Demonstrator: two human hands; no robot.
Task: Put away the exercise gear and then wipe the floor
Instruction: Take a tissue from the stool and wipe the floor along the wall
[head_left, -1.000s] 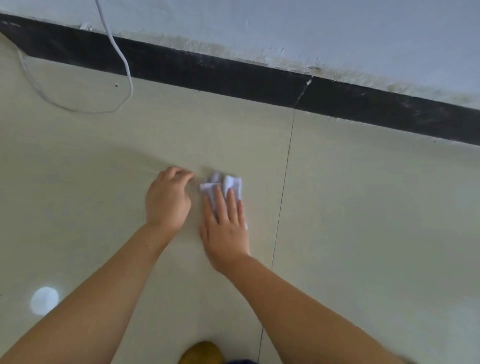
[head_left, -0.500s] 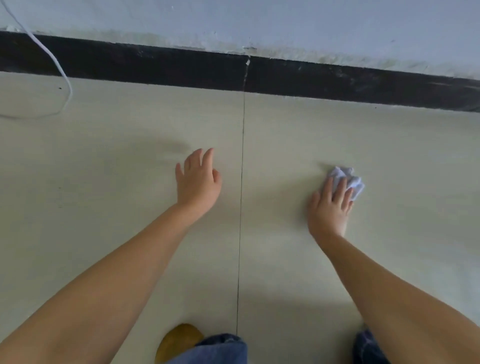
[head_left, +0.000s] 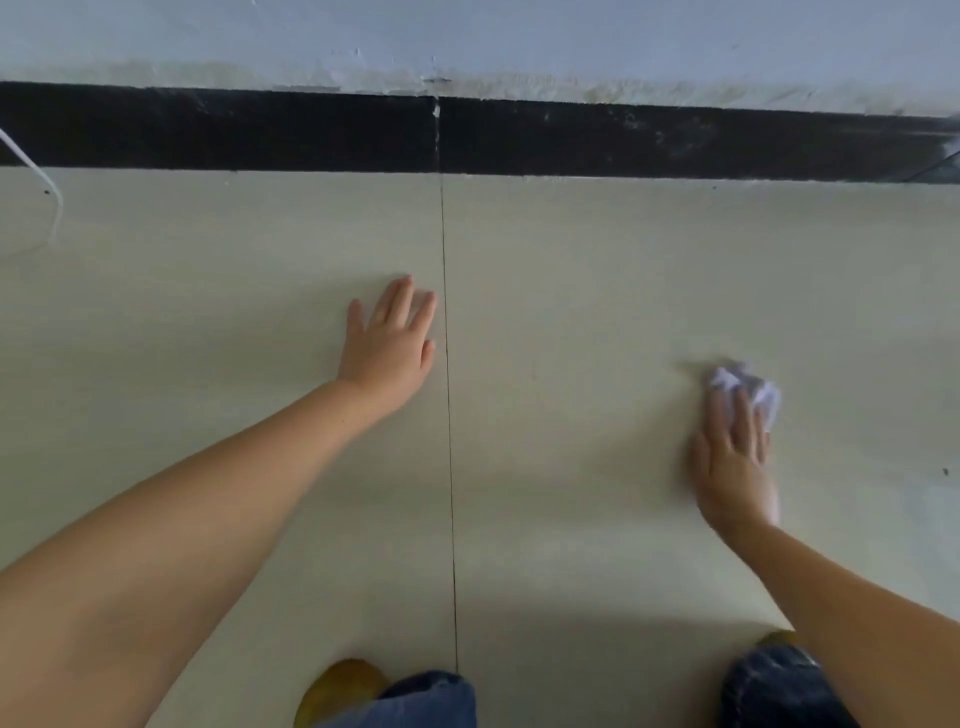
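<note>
Fingers (head_left: 740, 415) of the right hand (head_left: 735, 467) lie straight and close together, pressing a crumpled white cloth (head_left: 748, 387) flat against the floor (head_left: 571, 312). Most of the cloth bunches out past the fingertips on the far side, toward the wall; nothing curls round it, so it is pinned under the hand, not grasped. The left hand (head_left: 392, 345) rests palm down on the floor with its fingers (head_left: 410, 306) straight and slightly spread, released and holding nothing. Its fingertips sit just left of a thin dark tile joint (head_left: 449, 467) that runs from the skirting toward the person. The 2 hands are well apart, with the joint between them, and the cloth is on the right-hand tile.

Pale cream tiles cover the floor. Along its far edge runs a black skirting band (head_left: 260, 130), scuffed with pale marks, and above it a light blue wall (head_left: 519, 36) with flaking paint at the bottom. A white cable (head_left: 49, 192) loops down at the far left onto the floor. At the bottom edge, 2 knees in blue denim (head_left: 431, 699) show, with a yellowish shoe (head_left: 337, 686) beside the left one.
</note>
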